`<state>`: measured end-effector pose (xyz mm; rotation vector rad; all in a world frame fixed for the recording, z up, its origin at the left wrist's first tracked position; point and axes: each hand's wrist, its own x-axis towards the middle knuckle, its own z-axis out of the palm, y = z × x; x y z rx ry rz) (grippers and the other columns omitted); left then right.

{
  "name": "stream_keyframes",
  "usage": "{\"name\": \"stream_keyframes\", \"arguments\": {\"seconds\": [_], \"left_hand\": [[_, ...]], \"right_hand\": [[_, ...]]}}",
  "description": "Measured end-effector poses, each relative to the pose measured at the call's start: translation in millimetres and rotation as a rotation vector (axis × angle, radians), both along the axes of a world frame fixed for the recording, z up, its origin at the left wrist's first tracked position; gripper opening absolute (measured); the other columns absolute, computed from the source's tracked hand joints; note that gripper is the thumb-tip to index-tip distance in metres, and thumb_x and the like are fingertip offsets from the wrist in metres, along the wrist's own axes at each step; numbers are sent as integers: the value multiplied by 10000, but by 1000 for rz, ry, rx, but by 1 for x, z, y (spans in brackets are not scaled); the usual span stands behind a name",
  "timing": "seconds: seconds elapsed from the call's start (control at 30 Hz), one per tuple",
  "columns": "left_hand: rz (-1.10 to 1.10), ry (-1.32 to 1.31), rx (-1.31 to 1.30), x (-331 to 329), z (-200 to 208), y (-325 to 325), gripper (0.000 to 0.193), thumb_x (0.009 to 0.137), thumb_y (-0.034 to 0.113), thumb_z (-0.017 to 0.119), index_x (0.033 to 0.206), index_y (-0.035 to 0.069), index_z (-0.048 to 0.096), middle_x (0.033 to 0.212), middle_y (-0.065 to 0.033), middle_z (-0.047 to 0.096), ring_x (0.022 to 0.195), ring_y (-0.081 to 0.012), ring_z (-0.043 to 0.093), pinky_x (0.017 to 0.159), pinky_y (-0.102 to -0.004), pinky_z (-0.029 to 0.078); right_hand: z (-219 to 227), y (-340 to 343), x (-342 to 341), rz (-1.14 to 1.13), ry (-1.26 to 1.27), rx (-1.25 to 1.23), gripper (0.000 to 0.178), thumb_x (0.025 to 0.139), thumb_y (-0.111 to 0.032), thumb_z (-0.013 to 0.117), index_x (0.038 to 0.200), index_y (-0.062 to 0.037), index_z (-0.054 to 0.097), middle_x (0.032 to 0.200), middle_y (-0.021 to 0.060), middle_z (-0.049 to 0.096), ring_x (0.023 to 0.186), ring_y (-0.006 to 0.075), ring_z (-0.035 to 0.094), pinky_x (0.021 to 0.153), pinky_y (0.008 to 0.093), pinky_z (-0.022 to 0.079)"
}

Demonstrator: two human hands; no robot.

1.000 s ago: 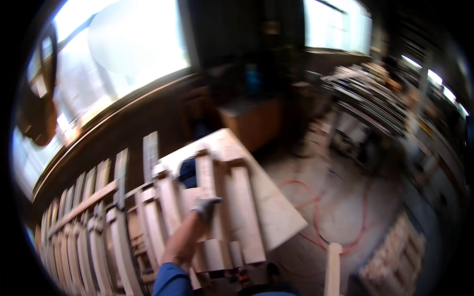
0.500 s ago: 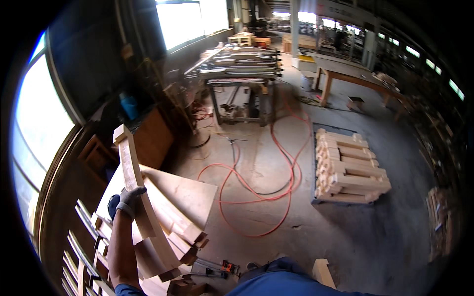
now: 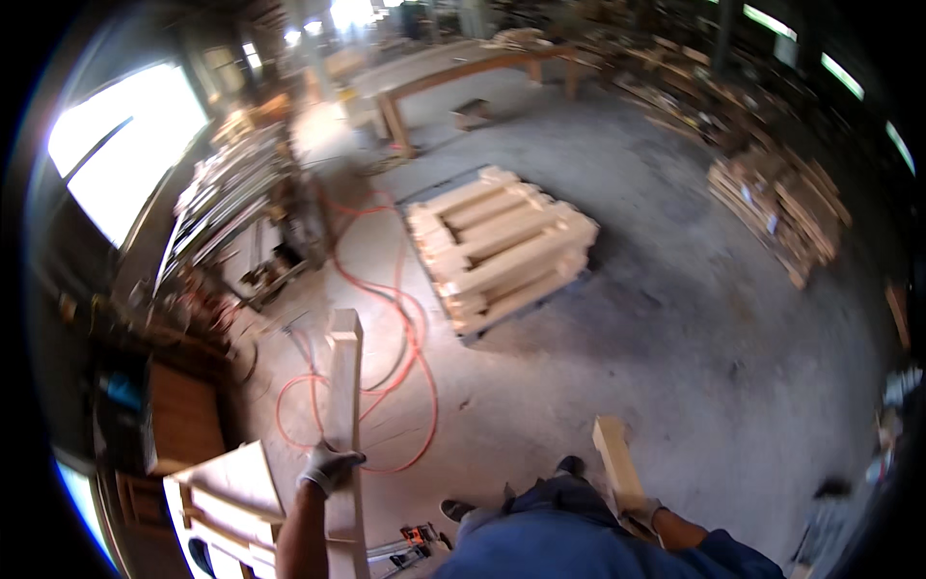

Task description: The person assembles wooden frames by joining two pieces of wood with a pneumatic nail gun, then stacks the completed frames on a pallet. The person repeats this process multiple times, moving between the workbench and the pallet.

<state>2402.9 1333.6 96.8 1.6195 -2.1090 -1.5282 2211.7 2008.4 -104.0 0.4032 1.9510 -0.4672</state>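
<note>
My left hand [image 3: 330,467], in a grey glove, is closed around a long pale wooden beam [image 3: 344,396] with a thicker block at its far end. The beam stands out ahead of me over the floor, its near end cut off by the lower edge. At my right side, my gloved right hand [image 3: 644,518] grips a second wooden beam [image 3: 617,461], which points forward; my body hides part of that one. Ahead, similar wooden beams [image 3: 526,253] lie stacked in layers on a dark pallet [image 3: 470,338].
A work table [image 3: 258,473] with wooden pieces stands at the lower left, near clamps [image 3: 415,545] with orange parts. Red hose [image 3: 431,415] loops over the floor. A loaded rack [image 3: 231,203] is by the window, a long table [image 3: 463,72] farther back, and stacked boards [image 3: 781,207] at right.
My view has swung right. The left-hand beam has moved from above the work table to over the floor, and my right hand has come into view holding its beam.
</note>
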Motion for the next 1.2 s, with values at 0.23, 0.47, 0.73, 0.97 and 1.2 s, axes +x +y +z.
{"name": "stream_keyframes", "arguments": {"seconds": [0.23, 0.47, 0.73, 0.97, 1.2], "left_hand": [[-599, -353, 188, -186, -64, 147, 366, 690, 369, 892, 788, 51, 740, 648, -34, 675, 576, -119, 621, 556, -324, 535], [-1499, -326, -607, -275, -228, 139, 551, 670, 619, 851, 832, 102, 749, 910, -101, 768, 863, -269, 733, 746, -397, 572], [-1462, -268, -287, -460, -279, 119, 735, 599, 433, 967, 1135, 38, 656, 1026, -92, 763, 943, -264, 736, 887, -371, 576], [-838, -175, -4, -628, -276, 122, 802, 518, 311, 1033, 1128, -9, 622, 997, -127, 738, 899, -243, 721, 733, -380, 631], [-905, -168, -41, -812, -188, 187, 480, 714, 326, 915, 1006, 51, 653, 891, -100, 737, 692, -206, 699, 607, -395, 586]], "right_hand": [[-40, 94, -30, -78, 95, -92, 835, 674, -519, 913, 1270, 18, 679, 1240, 179, 714, 1121, 290, 679, 964, 367, 534], [-50, 113, -62, -134, 111, 24, 956, 599, -675, 879, 1246, 4, 693, 1233, 210, 715, 1137, 350, 677, 972, 398, 541], [-91, 110, -117, -322, 28, 46, 892, 608, -681, 886, 1257, -90, 727, 1226, 172, 730, 1129, 305, 683, 960, 392, 536], [-59, 71, -243, -482, 2, 6, 858, 619, -633, 904, 1245, -74, 730, 1221, 161, 735, 1126, 292, 687, 956, 386, 536], [-79, 79, -393, -522, -36, -23, 825, 630, -585, 923, 1234, -57, 732, 1216, 150, 739, 1124, 278, 692, 952, 381, 536]]}}
